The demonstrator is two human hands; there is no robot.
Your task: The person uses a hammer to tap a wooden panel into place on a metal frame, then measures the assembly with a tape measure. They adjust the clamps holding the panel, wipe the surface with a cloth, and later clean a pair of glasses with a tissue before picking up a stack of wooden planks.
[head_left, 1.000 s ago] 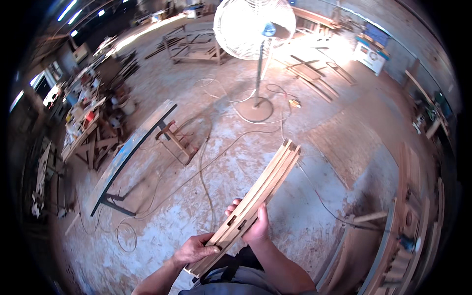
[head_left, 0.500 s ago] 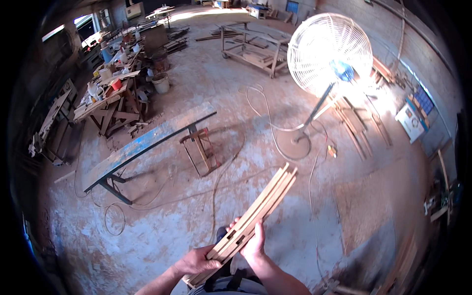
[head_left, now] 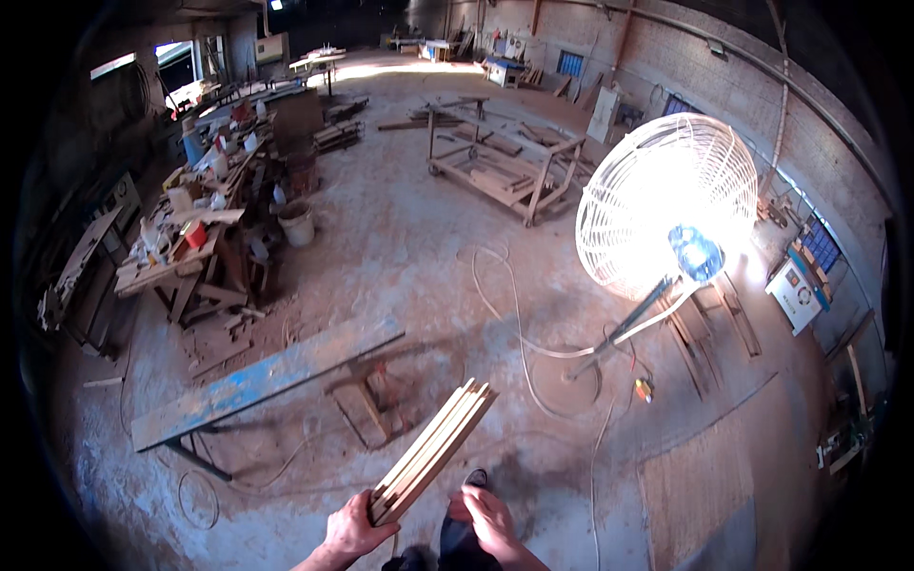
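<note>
My left hand (head_left: 350, 526) is closed round the lower end of a bundle of light wooden strips (head_left: 433, 452). The strips lie side by side and slant up and away to the right. My right hand (head_left: 487, 521) is off the bundle, just to its right and above my leg. Its fingers are loosely bent and nothing shows in them. One dark shoe (head_left: 476, 478) appears beyond the right hand.
A long blue-topped bench (head_left: 257, 381) stands ahead on the left. To the right is a large caged fan (head_left: 609, 224) on a stand, with cables (head_left: 522, 314) looping over the floor. Further off are a cluttered worktable (head_left: 143, 278) and a wooden trolley (head_left: 486, 176).
My right hand has let go of the strips and moved apart from them. The left hand keeps its hold. The view has tilted up and the bundle sits lower.
</note>
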